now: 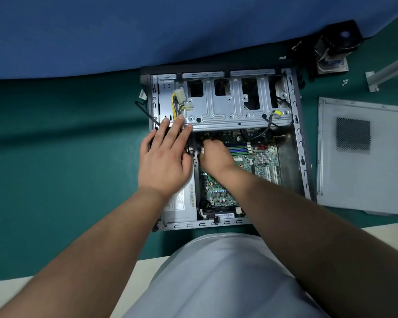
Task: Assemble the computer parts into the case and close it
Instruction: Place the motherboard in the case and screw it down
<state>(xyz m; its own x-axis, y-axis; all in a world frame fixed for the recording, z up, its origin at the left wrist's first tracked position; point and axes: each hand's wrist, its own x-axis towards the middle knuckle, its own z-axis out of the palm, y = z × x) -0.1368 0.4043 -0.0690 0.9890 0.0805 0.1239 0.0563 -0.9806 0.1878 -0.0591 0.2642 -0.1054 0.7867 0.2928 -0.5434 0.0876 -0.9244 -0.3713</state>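
Note:
An open grey computer case (302,143) lies on a green mat. Inside, a green motherboard (218,191) fills the floor, a silver power supply (182,203) sits along the left wall, and a metal drive cage (228,106) spans the top. My left hand (164,157) lies flat with straight fingers on the power supply, fingertips at the cage's edge beside yellow and black power cables (177,104). My right hand (213,153) is curled over the motherboard's upper left, fingers around a small connector; what it grips is mostly hidden.
The case's grey side panel (363,157) lies on the mat to the right. A black cooler with fan (336,49), a metal bracket (386,74) and small screws (344,82) sit at the upper right. A blue surface rises behind the case. The mat's near edge runs by my lap.

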